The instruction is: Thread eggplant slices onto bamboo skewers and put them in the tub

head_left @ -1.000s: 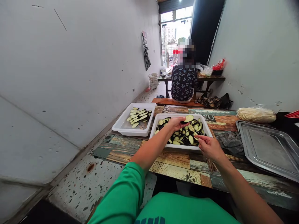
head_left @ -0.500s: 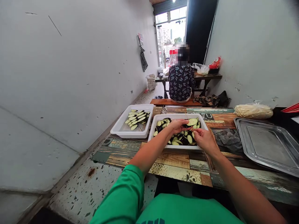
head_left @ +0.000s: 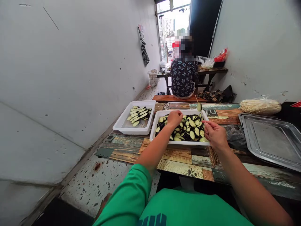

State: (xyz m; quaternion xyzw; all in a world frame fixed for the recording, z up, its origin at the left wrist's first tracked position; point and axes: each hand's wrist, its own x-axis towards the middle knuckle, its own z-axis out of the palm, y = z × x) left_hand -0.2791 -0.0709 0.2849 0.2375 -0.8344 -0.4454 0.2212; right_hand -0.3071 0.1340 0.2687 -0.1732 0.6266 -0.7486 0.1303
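My right hand [head_left: 215, 135] is closed on the lower end of a thin wooden skewer [head_left: 196, 99], at the right edge of a white tray [head_left: 180, 142]. One eggplant slice [head_left: 199, 107] is threaded on the skewer, above the tray's far right corner. Over the tray's left part, my left hand [head_left: 175, 119] has its fingers curled together; whatever they may pinch is hidden. Loose eggplant slices [head_left: 192, 135] with dark skin fill this tray. To the left, a second white tray [head_left: 122, 124] holds overlapping eggplant slices [head_left: 139, 115] with skewer ends poking out.
A bundle of skewers [head_left: 213, 157] lies on the wood-patterned table [head_left: 174, 157]. On the right are a grey cloth [head_left: 235, 136], stacked metal trays [head_left: 272, 138] and a bag of enoki-like mushrooms [head_left: 260, 106]. A person [head_left: 184, 78] sits on a bench ahead, back turned.
My hands have moved apart. The skewer with its slice now stands up from my right hand, away from my left hand, which has drawn back to the left. The view has shifted slightly.
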